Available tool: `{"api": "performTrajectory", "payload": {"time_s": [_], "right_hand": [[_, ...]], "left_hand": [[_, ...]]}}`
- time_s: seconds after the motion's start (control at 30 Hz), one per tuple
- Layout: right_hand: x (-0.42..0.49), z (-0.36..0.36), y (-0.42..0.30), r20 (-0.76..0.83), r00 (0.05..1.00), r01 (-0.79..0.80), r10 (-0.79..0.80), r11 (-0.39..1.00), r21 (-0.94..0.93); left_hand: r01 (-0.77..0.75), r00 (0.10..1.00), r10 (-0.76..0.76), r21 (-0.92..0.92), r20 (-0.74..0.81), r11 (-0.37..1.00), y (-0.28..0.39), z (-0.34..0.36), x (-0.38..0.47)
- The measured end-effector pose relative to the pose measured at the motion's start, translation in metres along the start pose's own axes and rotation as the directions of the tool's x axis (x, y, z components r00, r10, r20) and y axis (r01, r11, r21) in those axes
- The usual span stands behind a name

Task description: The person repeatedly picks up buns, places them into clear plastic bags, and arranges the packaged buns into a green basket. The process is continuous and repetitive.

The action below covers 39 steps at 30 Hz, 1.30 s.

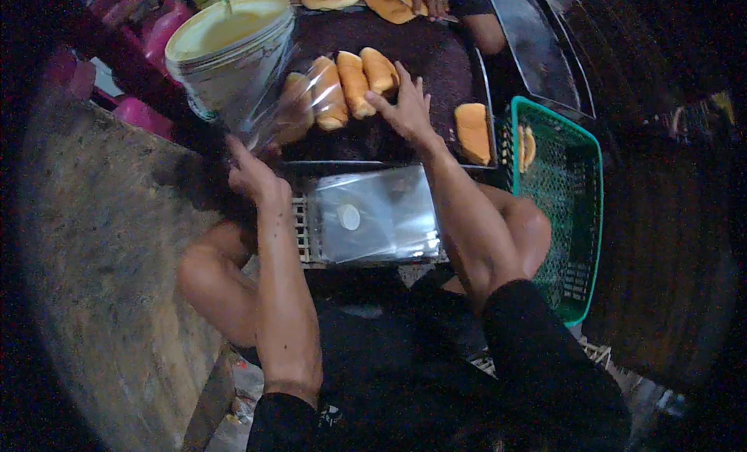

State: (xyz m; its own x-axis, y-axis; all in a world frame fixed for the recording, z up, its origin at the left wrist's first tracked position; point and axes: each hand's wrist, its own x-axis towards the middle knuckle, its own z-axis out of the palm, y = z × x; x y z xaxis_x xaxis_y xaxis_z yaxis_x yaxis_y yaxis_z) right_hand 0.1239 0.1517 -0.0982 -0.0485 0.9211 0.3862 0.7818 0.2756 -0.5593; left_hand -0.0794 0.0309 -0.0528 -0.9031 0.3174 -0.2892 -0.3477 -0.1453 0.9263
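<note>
My left hand (255, 175) grips the edge of a clear plastic bag (273, 116), whose film stretches up and right over some bread rolls. Several golden rolls lie side by side on a dark tray (432, 55); the bag covers the leftmost ones, including one roll (330, 96), while the middle roll (353, 81) and the right roll (379, 70) look uncovered. With fingers spread, my right hand (408, 105) is at the right end of this row, its thumb by the middle roll. Another roll (473, 134) lies apart near the tray's right edge. A stack of clear plastic bags (379, 215) lies before me.
At upper left stands a white bucket (224, 73) with pale yellow contents. A green plastic basket (596, 218) holding a bread piece is at right, below a metal tray (540, 43). Another person's hand (430, 0) touches split bread (391, 3) at the top.
</note>
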Motion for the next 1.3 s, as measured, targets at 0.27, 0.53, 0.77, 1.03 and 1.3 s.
{"api": "performTrajectory", "payload": {"time_s": [0.27, 0.53, 0.77, 1.03, 1.3], "right_hand": [[-0.001, -0.136, -0.008, 0.212, 0.959, -0.267, 0.189, 0.853, 0.448], [-0.032, -0.225, -0.023, 0.368, 0.892, -0.447, 0.263, 0.635, 0.63], [-0.048, -0.251, -0.03, 0.403, 0.88, -0.475, 0.251, 0.475, 0.741], [-0.055, -0.261, -0.035, 0.469, 0.856, -0.517, 0.22, 0.321, 0.793], [-0.073, -0.234, -0.04, 0.487, 0.855, -0.511, 0.178, 0.449, 0.733]], "left_hand": [[-0.237, 0.927, 0.218, 0.026, 0.304, 0.971, -0.014, -0.009, 0.018], [-0.176, 0.715, 0.127, 0.001, 0.687, 0.984, 0.011, 0.018, -0.062], [-0.453, 0.702, 0.209, 0.201, 0.681, 0.868, 0.043, -0.022, -0.049], [-0.634, 0.628, 0.357, 0.19, 0.691, 0.749, 0.066, -0.025, -0.066], [0.222, 0.328, 0.141, -0.221, 0.934, 0.95, 0.027, -0.026, -0.092]]}}
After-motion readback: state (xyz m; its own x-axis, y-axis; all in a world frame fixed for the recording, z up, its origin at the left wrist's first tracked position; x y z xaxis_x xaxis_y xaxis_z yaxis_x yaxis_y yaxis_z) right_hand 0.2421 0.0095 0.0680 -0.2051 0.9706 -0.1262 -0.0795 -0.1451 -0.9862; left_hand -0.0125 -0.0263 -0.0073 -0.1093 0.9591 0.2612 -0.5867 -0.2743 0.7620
